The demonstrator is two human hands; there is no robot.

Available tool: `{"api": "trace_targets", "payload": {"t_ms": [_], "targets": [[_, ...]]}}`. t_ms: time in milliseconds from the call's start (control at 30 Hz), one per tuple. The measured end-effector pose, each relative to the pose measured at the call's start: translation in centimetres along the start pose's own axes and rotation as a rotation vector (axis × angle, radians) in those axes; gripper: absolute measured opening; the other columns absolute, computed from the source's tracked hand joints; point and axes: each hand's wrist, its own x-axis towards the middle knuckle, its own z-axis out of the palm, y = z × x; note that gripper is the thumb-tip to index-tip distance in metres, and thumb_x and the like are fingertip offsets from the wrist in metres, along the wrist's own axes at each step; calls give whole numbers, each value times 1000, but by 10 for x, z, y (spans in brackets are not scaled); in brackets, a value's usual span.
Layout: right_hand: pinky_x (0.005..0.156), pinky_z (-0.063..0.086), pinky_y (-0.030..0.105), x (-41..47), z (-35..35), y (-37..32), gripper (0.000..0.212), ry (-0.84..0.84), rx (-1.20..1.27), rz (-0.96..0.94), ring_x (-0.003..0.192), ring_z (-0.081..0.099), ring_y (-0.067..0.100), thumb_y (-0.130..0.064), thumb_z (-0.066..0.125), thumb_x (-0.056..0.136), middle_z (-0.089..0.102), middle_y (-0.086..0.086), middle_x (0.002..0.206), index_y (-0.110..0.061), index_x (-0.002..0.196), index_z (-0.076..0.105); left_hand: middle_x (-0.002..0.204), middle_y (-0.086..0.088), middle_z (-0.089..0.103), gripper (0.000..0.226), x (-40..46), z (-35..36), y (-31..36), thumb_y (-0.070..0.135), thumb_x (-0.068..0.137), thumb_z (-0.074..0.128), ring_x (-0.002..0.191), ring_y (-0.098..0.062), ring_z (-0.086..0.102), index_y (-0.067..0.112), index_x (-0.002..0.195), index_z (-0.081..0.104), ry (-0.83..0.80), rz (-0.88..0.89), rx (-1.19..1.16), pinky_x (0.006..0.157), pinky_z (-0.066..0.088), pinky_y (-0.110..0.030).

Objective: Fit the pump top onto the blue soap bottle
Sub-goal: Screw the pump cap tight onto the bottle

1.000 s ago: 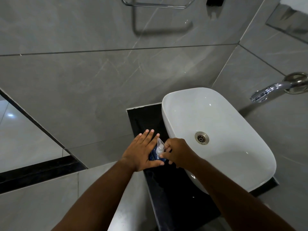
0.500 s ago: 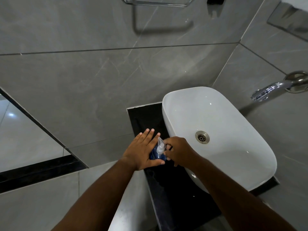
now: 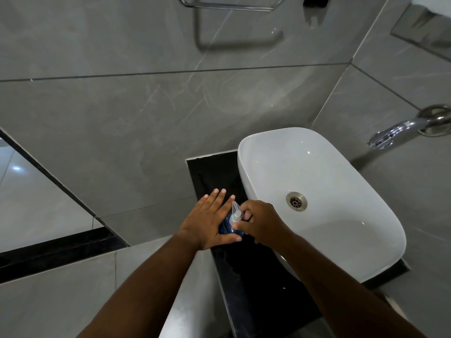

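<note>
The blue soap bottle (image 3: 227, 226) stands on the black counter (image 3: 214, 174) just left of the basin, mostly hidden between my hands. My left hand (image 3: 210, 220) lies against its left side, fingers stretched flat and thumb wrapped under the front. A clear pump top (image 3: 236, 212) sits on the bottle's neck, nozzle pointing away from me. My right hand (image 3: 261, 222) is curled around the pump's collar, its fingertips pinching it. The neck joint itself is hidden by my fingers.
A white oval basin (image 3: 341, 181) with a metal drain (image 3: 296, 201) fills the counter's right part. A chrome tap (image 3: 400, 130) juts from the right wall. A chrome towel rail (image 3: 227, 6) hangs on the grey tiled wall above. The counter's left edge drops to the floor.
My right hand has shifted its grip around the pump collar, turning slightly; the bottle and my left hand have stayed in place.
</note>
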Motion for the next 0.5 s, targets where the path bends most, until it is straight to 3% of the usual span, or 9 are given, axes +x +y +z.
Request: {"api": "trace_targets", "payload": {"t_ms": [67, 167, 367, 500], "targets": [[85, 53, 27, -1, -3, 0, 37, -39, -1, -70, 91, 66, 20, -22, 70, 83, 70, 9, 105, -8, 115, 60, 159, -1, -17, 102, 0, -1, 0, 88, 81, 27, 148, -21, -19, 27, 153, -10, 0, 3, -2, 118, -11, -39], [95, 45, 26, 1, -4, 2, 33, -118, -57, -128, 102, 63, 27, -17, 64, 88, 67, 17, 114, 0, 116, 59, 159, -2, -16, 102, 0, -1, 1, 88, 81, 27, 148, -21, -18, 26, 153, -9, 4, 7, -7, 119, -11, -40], [81, 42, 24, 4, 2, 1, 30, -90, -89, -119, 90, 61, 25, -21, 66, 86, 68, 19, 107, 0, 107, 62, 158, 0, -18, 100, 0, 0, 0, 87, 81, 31, 146, -19, -22, 30, 149, -15, 11, 2, -23, 116, -15, -38], [96, 46, 32, 5, 7, 4, 41, -118, -68, -28, 105, 61, 26, -28, 65, 88, 64, 14, 119, -4, 120, 57, 158, 1, -18, 100, 0, 2, 0, 88, 80, 30, 145, -17, -25, 32, 149, -15, 14, 3, -33, 112, -21, -33]]}}
